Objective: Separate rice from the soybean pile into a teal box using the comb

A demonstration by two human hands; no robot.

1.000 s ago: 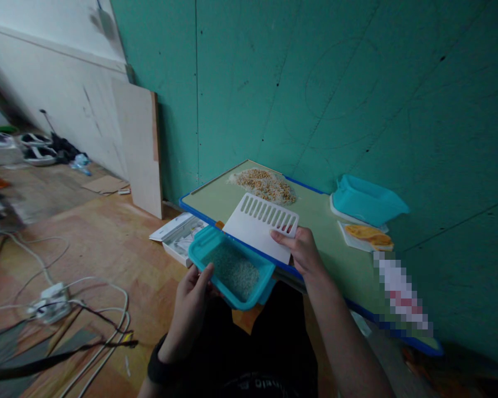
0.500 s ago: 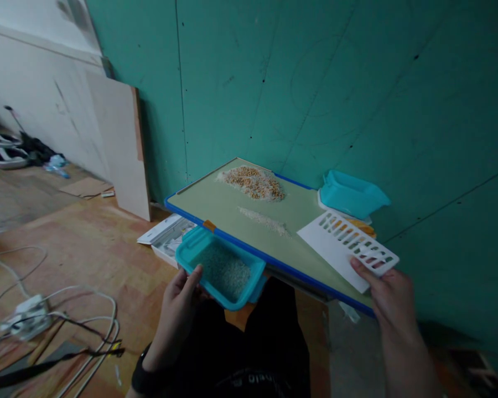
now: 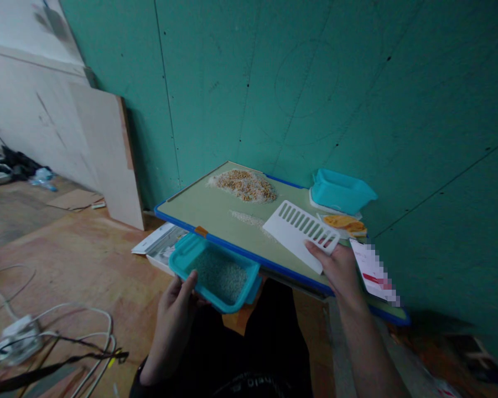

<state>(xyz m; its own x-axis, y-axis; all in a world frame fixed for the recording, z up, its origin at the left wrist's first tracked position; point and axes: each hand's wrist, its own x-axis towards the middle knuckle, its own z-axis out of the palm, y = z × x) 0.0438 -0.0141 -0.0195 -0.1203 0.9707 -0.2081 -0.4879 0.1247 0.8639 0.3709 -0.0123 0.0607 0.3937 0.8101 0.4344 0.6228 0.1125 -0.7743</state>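
A: Item one, from where I stand: strip of pale grains (image 3: pixel 244 218), on the green board (image 3: pixel 191 202). Position?

B: Ahead of both hands, between the mixed heap (image 3: pixel 244 185) and the board's near edge. Long axis slanting from far left to near right, roughly in line with that edge. The right hand (image 3: pixel 340 268) is nearer.

A: Right hand, contents?

B: One white slotted plate (image 3: pixel 290 236), thumb on top, closed at its near right end. Slots along the far side; left corner at the strip's right end.

A: Left hand (image 3: pixel 176 304)?

B: Curled on one teal tray (image 3: pixel 226 307), thumb at the near left rim. Tray below the board's near edge, nearer the person than the strip; pale grains (image 3: pixel 228 276) inside.

A: Also on the board?

B: Far right: second teal container (image 3: pixel 342 193). In front of it, a yellow item (image 3: pixel 344 224), kind uncertain. Right of the right hand, a flat phone-like object (image 3: pixel 369 271), partly pixelated.

A: Not verified?

B: Left fingers under the tray; whatever else bears the tray's weight; right fingers beneath the plate; whether the plate touches the board or covers grains; the second container's inside. White box (image 3: pixel 161 249): partly cut off by board and tray, contents indistinct.
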